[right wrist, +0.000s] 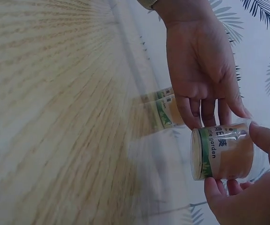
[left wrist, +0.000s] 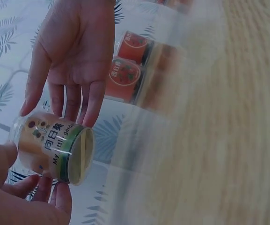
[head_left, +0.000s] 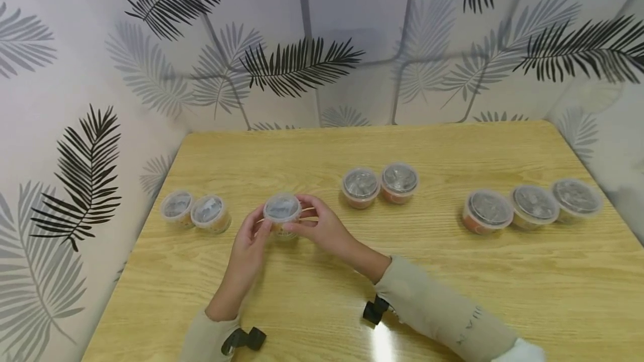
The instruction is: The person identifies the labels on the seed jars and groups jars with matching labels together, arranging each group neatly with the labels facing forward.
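Observation:
Both hands hold one small clear lidded cup with tan contents, just above the wooden table, left of centre. My left hand grips its left side between thumb and fingers. My right hand pinches its right side. In the left wrist view the cup lies sideways, its green-banded label and base showing, with the right hand's fingers on top. The right wrist view shows the cup with the left hand's fingers on it.
Two lidded cups stand to the left. Two more sit at the centre, and three at the right. Leaf-patterned walls enclose the table on three sides.

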{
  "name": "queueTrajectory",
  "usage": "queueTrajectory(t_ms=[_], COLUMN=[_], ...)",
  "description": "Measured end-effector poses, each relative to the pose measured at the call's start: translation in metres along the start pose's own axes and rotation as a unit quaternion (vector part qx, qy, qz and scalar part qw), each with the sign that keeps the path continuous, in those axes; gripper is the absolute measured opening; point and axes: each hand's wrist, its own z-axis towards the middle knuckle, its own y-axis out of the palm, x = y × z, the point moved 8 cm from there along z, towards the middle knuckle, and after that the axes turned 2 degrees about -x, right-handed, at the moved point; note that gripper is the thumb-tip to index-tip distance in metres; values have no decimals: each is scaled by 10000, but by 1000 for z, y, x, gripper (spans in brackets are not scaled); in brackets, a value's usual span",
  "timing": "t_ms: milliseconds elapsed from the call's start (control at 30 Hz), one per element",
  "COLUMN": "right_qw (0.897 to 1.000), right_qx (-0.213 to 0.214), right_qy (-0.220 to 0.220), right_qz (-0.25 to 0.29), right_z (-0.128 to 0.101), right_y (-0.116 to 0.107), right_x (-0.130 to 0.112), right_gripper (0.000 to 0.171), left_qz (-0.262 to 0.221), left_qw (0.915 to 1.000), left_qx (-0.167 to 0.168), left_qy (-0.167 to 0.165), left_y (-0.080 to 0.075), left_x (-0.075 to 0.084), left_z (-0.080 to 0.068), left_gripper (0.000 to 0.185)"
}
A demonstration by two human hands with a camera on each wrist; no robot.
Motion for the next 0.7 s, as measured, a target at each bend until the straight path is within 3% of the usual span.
queueTrajectory(t_ms=[133,433,600,700], right_qw=[9999,9991,9996,9996], right_qx=[58,99,19,-39], right_qy=[-57,-238,-151,-165], right_qz=[-97,-334,-226,-209], right_z=[8,26,33,36], right_y=[9,32,44,49], right_x=[5,13,16,15], right_gripper=[68,66,66,63], left_qz=[40,-140,-139,-409], left_qw=[9993,9961,9948,9939], left_qx=[171,423,543,628], left_qy=[-339,-757,-852,-807], left_y=[-9,-28,-36,-40], left_x=[-11,-28,-33,-34], left_z=[-3,-9,-11,-10], left_gripper=[46,49,53,53])
